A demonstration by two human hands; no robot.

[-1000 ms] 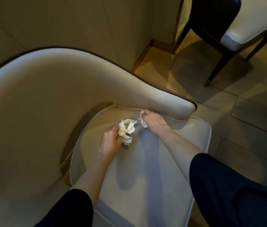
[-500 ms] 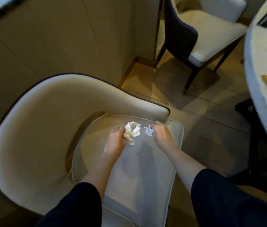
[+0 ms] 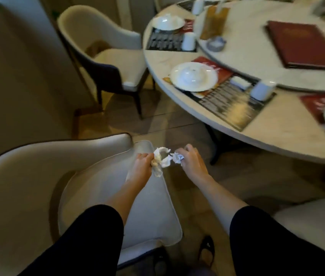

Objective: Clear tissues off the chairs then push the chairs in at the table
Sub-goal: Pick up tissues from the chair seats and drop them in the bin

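A cream armchair (image 3: 28, 186) with a dark-edged curved back stands at the lower left, its seat cushion bare under my arms. My left hand (image 3: 142, 166) is closed on a crumpled white tissue (image 3: 160, 159), held above the seat's front corner. My right hand (image 3: 191, 162) pinches a smaller crumpled tissue (image 3: 177, 157) beside it, over the floor. The two wads nearly touch. The round marble table (image 3: 277, 126) lies to the right, apart from the chair.
A second cream chair (image 3: 107, 56) stands at the back left beside the table. Another cushion (image 3: 317, 226) shows at the lower right. The table carries plates, placemats, cups, a lazy Susan and a red menu book (image 3: 305, 44). Tiled floor lies between chairs and table.
Both hands lifted off the seat with the tissues and moved right, past the seat's front corner. The view swung up and right, bringing the table into sight.
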